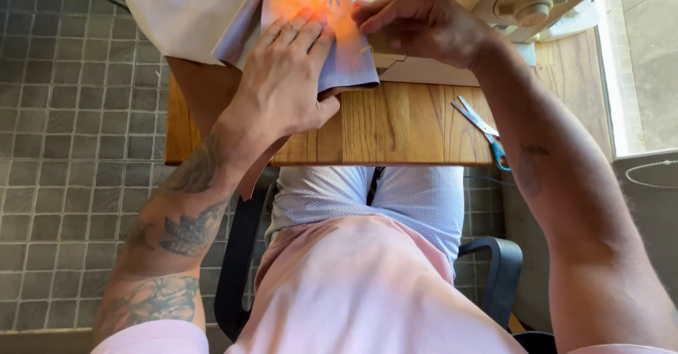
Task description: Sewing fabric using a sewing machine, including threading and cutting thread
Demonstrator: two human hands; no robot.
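pressing flat left hand (282, 85) on pale fabric (346, 61) (lit orange), right hand (417, 25) pinching it, scissors (480, 129) nearby

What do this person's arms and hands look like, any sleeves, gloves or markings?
Both hands are bare, no gloves or rings visible. The left arm carries dark tattoos from wrist to upper arm; the right arm shows one small tattoo. Short pale pink sleeves end above the elbows.
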